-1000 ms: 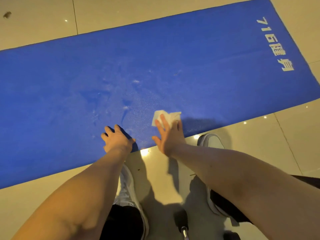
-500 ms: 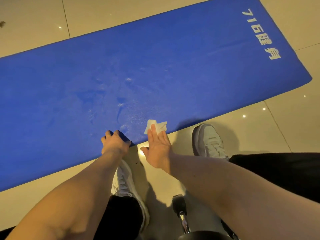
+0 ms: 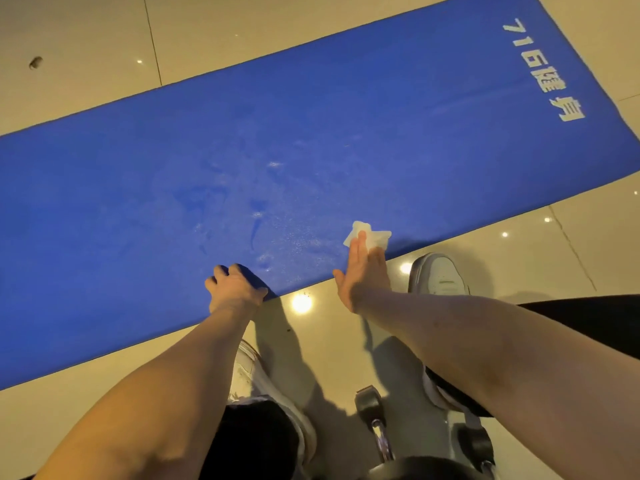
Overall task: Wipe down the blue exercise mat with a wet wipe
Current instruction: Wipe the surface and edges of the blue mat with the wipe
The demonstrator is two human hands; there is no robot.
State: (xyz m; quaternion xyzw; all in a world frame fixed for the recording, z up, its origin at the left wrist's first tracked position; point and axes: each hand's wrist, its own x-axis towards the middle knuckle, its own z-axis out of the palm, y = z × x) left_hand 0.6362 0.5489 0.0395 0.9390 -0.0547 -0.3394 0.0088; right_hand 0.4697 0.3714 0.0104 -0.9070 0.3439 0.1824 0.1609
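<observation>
- Gripping near edge of blue mat with curled left hand.
- Pressing white wipe onto mat with flat, straight-fingered right hand.

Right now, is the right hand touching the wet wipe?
Touching. In the head view the right hand presses the wet wipe onto the mat with straight fingers.
</observation>
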